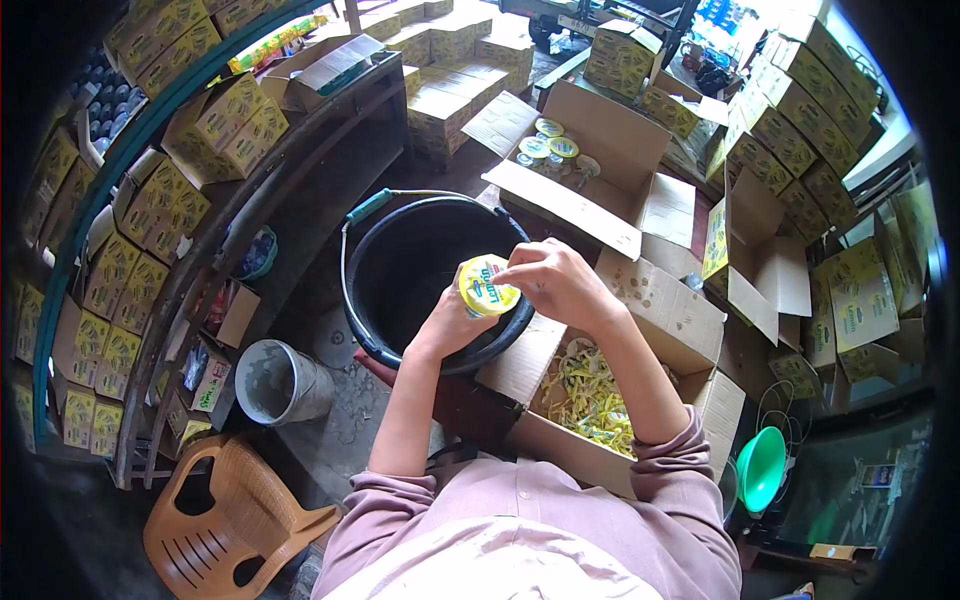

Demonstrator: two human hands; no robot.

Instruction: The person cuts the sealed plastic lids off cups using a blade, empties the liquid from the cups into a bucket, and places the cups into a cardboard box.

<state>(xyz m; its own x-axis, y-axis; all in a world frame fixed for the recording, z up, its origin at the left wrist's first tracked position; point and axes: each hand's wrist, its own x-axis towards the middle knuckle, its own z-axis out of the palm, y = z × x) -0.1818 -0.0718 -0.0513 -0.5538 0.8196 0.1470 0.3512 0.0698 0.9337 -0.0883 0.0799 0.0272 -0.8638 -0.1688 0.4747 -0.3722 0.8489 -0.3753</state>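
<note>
My left hand is wrapped round a sealed plastic drink cup with a yellow lemon-printed foil lid facing up. At the right edge of that lid, the bent fingers of my right hand are pinched together; their exact grip on the rim is partly hidden. Both hands are above the near right part of a large black bucket with a wire handle. Close below my right forearm, an open carton holds many yellow strips of scrap.
Several lidded cups lie in an open carton ahead. A grey pail and a brown plastic chair stand at left. Stacked lemon-printed cartons rise on both sides. A green bowl is at right.
</note>
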